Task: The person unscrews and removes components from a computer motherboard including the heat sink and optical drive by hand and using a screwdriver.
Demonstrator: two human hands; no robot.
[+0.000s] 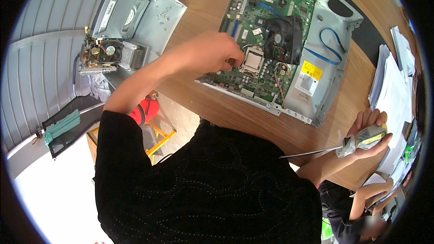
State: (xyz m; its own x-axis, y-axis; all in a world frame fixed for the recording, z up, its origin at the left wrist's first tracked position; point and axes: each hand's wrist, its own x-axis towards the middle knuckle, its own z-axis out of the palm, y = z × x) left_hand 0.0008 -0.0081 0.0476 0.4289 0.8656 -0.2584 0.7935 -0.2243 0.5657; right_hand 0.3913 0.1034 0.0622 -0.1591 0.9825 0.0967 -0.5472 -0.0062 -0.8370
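Two bare hands are busy here. The left hand (224, 54) is by the silver chip (254, 60), with its fingers bent and the tips of thumb and finger close together. I can't tell if it pinches anything small. The right hand (361, 125) is curled around a screwdriver (371, 136), held out to the side, well away from the chip.

The chip sits in its frame on the green board (251, 40), and the board lies in an open metal case (334, 77) on the table (194, 22). My guess is that the step now is finger work at the chip's edge. The next move seems to call for a light, careful touch, with the screwdriver kept out of the way.

The chip is flat, square and shiny. The board is bumpy with tiny parts. Next to the chip is a black fan (276, 39) with a round middle. The case is smooth, thin metal, and a loopy blue cable (320, 58) lies in it. Crinkly clear plastic (347, 147) wraps part of the screwdriver's handle. The wood table has soft brown lines.
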